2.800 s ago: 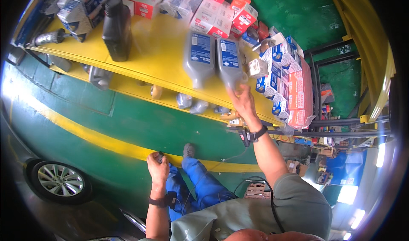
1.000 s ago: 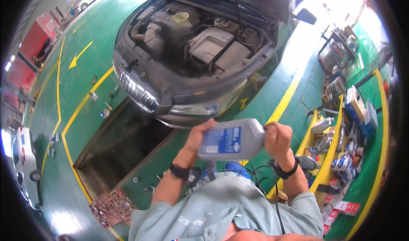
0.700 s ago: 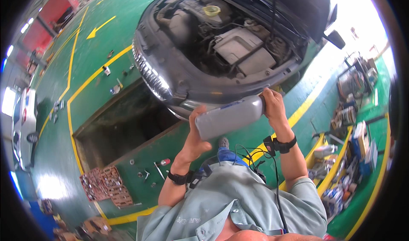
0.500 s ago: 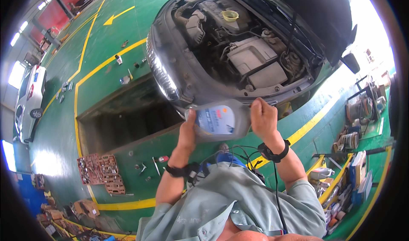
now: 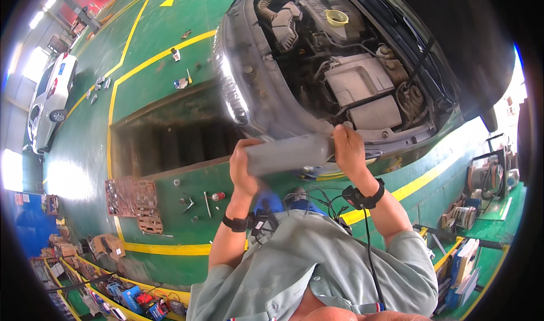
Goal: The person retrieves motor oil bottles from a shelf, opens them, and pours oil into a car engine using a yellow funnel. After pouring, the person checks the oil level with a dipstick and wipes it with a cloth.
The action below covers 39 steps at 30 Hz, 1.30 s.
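Note:
Between my two hands is a grey plastic oil jug [image 5: 289, 152], tipped so that a plain narrow side faces up. My left hand [image 5: 244, 165] is closed round one end, and my right hand [image 5: 349, 148] grips the other, by the car's front edge. Its label is turned out of sight. Beyond my hands the car's engine bay [image 5: 314, 57] lies open under the raised hood [image 5: 453, 32]. A yellow funnel [image 5: 336, 18] sits on top of the engine, away from both hands.
A rectangular floor pit [image 5: 175, 139] runs under the car's front, left of my hands. Near its edge lie an open tool case [image 5: 131, 199], a wrench [image 5: 207, 203] and a red can [image 5: 218, 196]. Yellow-railed shelving holds parts at lower left and right. A white car [image 5: 54, 102] stands far left.
The jug has rolled in my hands, so its label no longer shows. My view has shifted, and the car appears further right.

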Motion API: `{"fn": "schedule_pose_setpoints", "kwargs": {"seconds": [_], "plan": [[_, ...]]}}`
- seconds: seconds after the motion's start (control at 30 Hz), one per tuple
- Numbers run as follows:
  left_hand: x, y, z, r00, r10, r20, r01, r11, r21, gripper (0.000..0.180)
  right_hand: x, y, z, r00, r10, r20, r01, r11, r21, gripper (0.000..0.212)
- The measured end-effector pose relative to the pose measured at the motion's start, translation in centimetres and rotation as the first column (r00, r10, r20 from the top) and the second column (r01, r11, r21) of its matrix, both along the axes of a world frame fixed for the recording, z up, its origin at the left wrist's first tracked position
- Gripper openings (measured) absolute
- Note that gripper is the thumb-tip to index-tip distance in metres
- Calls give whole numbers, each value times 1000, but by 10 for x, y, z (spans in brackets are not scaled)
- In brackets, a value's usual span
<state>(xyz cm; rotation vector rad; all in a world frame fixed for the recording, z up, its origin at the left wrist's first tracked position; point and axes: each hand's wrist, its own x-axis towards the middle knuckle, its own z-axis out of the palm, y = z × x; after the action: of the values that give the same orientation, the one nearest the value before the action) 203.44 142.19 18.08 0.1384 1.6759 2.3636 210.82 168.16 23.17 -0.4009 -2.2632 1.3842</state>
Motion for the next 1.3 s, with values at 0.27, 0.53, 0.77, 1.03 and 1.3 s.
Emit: {"fn": "schedule_pose_setpoints", "kwargs": {"seconds": [0.27,0.53,0.77,1.03,1.3], "plan": [[-57,14,-13,507,-584,634,330,811,483,80,-49,-2,36,994,99,-43,-78,934,348,26],[-147,17,-18,752,-471,-461,374,881,-291,137,-63,8,-14,921,-233,312,310,924,-225,23],[-216,-1,-95,766,-641,-39,638,752,165,85,-95,-78,20,921,-385,-58,380,855,352,16],[-241,21,-76,188,-791,582,698,524,487,60,-130,-84,54,980,-120,157,23,857,515,25],[-255,15,-77,289,-672,682,732,614,295,55,-137,-88,-1,964,-158,215,144,986,80,27]]}}
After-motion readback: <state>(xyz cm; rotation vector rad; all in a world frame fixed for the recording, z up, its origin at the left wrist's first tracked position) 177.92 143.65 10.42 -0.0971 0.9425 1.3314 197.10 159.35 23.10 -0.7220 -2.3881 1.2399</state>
